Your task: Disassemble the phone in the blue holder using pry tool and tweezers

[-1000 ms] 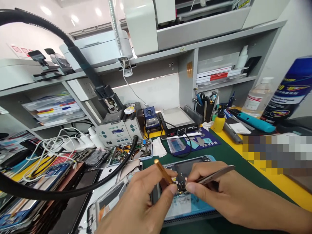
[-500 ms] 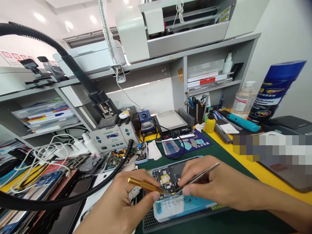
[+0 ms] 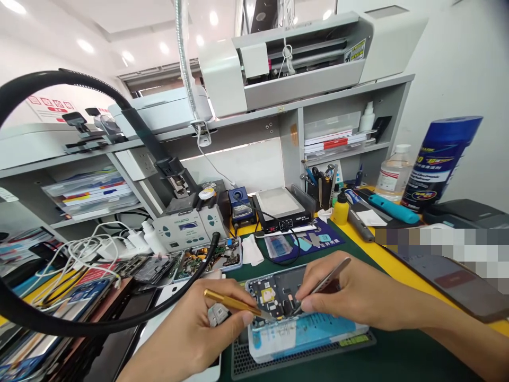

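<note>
An opened smartphone (image 3: 278,297) with its circuit board and blue-labelled battery exposed lies on a black perforated mat (image 3: 254,366) on the green bench mat. My left hand (image 3: 199,334) is closed round a gold-handled tool (image 3: 230,303) whose tip rests on the board. My right hand (image 3: 350,297) pinches metal tweezers (image 3: 322,284); their tips touch the board just right of the gold tool's tip.
A black flexible hose (image 3: 131,313) arcs across the left. A tray of phone parts (image 3: 207,257), a soldering station (image 3: 191,225) and a heating plate (image 3: 280,204) stand behind. Tangled white cables lie at left. A blue spray can (image 3: 441,162), bottle and teal tool stand at right.
The view has tilted upward. My left hand lowered the gold tool from steep to nearly flat, tip still on the board. Both hands stay on the phone.
</note>
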Tool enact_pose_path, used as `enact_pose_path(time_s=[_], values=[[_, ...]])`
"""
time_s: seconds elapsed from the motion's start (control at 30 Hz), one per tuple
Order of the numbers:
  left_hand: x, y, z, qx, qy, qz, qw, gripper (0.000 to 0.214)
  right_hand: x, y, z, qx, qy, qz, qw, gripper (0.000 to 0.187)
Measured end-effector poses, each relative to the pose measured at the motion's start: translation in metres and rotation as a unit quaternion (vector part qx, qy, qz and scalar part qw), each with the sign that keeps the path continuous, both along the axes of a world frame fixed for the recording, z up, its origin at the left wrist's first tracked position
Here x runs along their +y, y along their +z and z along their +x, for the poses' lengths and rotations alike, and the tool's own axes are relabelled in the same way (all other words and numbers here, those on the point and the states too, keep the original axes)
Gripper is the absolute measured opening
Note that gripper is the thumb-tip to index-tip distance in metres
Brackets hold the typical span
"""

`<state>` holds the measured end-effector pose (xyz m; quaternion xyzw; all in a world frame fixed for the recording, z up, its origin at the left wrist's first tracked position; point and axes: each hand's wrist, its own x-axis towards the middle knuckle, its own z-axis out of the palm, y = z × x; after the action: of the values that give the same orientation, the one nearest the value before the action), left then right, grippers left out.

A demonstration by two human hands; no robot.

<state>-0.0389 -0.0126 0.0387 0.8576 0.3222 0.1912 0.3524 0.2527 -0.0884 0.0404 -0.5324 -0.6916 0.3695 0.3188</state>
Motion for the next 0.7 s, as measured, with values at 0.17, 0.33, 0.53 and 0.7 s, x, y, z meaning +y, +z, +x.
enact_pose_path(time_s=[0.17, 0.33, 0.53, 0.7], values=[[-0.003, -0.004, -0.003, -0.007, 0.017, -0.013, 1.000, 0.021, 0.001, -0.001, 0.003, -0.022, -0.002, 0.002, 1.000, 0.022], [-0.009, -0.012, -0.005, -0.005, 0.054, -0.025, 0.998, 0.028, 0.000, 0.004, 0.003, -0.025, -0.016, 0.001, 1.000, 0.016], [-0.013, -0.008, 0.000, 0.009, 0.074, -0.033, 0.997, 0.030, 0.001, 0.006, 0.004, -0.030, -0.006, -0.010, 0.999, 0.018], [-0.017, -0.003, 0.005, 0.014, 0.101, -0.030, 0.994, 0.028, 0.004, 0.003, 0.007, -0.008, 0.002, -0.017, 1.000, 0.023]])
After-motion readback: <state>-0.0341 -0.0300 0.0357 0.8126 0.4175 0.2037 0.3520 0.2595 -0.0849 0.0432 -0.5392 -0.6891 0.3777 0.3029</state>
